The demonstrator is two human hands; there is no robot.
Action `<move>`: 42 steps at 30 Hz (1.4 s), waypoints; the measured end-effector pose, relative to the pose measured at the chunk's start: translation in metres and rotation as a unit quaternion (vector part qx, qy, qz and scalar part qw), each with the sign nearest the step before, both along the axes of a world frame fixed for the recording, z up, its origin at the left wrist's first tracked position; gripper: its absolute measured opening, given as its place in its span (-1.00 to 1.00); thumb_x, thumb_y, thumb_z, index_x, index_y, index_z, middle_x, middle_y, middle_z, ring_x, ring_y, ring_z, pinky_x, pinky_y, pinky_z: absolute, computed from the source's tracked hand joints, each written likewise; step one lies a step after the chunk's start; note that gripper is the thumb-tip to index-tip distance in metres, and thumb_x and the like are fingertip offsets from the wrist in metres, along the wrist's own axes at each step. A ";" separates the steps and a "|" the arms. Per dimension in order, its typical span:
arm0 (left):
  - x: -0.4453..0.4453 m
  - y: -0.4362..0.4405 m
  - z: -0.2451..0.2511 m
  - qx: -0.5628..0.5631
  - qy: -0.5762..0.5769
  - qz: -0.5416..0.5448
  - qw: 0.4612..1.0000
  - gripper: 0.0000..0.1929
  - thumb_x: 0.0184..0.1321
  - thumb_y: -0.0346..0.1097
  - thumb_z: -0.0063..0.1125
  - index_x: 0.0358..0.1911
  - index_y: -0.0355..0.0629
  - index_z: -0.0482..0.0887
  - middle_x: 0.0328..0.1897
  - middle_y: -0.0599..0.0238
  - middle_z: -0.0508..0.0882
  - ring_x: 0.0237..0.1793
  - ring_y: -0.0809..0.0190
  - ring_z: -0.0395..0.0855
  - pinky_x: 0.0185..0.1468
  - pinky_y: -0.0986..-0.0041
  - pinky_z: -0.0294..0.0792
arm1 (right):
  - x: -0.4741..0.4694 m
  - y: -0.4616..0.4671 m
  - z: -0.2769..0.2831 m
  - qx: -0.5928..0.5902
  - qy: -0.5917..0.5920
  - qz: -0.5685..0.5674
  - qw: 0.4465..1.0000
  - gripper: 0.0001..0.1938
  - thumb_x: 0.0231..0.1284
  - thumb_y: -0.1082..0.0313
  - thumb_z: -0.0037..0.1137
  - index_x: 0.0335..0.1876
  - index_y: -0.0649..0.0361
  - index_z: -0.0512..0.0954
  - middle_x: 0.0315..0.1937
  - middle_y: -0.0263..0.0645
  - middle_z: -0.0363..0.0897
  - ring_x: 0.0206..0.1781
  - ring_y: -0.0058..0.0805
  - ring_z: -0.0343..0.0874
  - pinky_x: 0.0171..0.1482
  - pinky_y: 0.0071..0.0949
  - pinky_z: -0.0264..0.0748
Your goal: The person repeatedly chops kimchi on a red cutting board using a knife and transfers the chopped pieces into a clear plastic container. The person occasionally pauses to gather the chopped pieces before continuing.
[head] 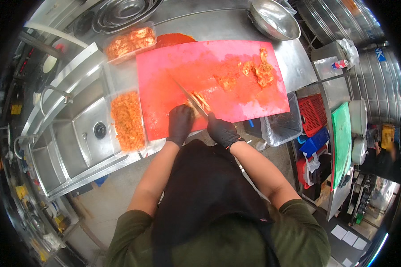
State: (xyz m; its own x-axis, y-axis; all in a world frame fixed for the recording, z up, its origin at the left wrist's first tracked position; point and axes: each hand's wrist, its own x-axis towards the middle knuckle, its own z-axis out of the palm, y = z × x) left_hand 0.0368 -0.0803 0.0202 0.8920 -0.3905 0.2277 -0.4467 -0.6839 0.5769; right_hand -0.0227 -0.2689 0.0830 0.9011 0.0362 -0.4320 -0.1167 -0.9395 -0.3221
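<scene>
On a large pink cutting board (pixel 173 66) smeared with red sauce, my black-gloved left hand (pixel 181 120) presses on a small piece of kimchi-like cabbage (pixel 199 100). A long knife (pixel 185 91) lies across that piece, its tip pointing up and left, and my black-gloved right hand (pixel 220 129) grips its handle, which the hand hides. More red-coated cabbage (pixel 264 73) lies at the board's right. Left of the board stands a clear plastic tub of finely chopped orange-red food (pixel 127 121). Beyond the board's upper left corner is a clear tub of larger sauced cabbage pieces (pixel 132 43).
A steel double sink (pixel 87 133) with faucets is at left. Metal bowls (pixel 275 20) stand at the back. Red sauce (pixel 173 39) shows behind the board. A bin with a clear liner (pixel 282 123), a red basket (pixel 311 115) and a green board (pixel 341 143) are at right.
</scene>
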 end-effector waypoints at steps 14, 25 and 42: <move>-0.001 0.002 -0.004 0.008 -0.039 0.008 0.999 -0.77 0.17 -0.31 0.33 -0.12 -0.17 0.70 -0.05 0.06 0.69 0.05 -0.14 0.62 0.15 -0.01 0.44 | -0.002 -0.001 0.001 0.012 -0.020 0.003 1.000 -0.79 0.53 0.24 -0.16 0.06 0.18 0.30 -0.41 0.17 0.70 -0.30 0.29 0.74 -0.23 0.29 0.59; -0.007 0.004 -0.005 0.000 -0.026 0.004 1.000 -0.78 0.21 -0.31 0.30 -0.09 -0.15 0.69 0.00 0.06 0.69 0.09 -0.16 0.60 0.23 0.00 0.38 | 0.002 0.017 0.006 -0.002 -0.002 -0.009 1.000 -0.78 0.53 0.29 -0.17 0.10 0.21 0.35 -0.35 0.18 0.73 -0.25 0.22 0.78 -0.23 0.23 0.61; -0.008 0.009 0.001 -0.030 -0.058 0.045 0.997 -0.87 0.20 -0.33 0.29 -0.22 -0.14 0.75 -0.18 0.13 0.71 -0.05 -0.09 0.67 0.08 0.02 0.47 | -0.011 0.011 0.006 0.005 0.007 -0.006 1.000 -0.79 0.54 0.23 -0.18 0.10 0.14 0.32 -0.39 0.18 0.72 -0.27 0.28 0.76 -0.21 0.28 0.60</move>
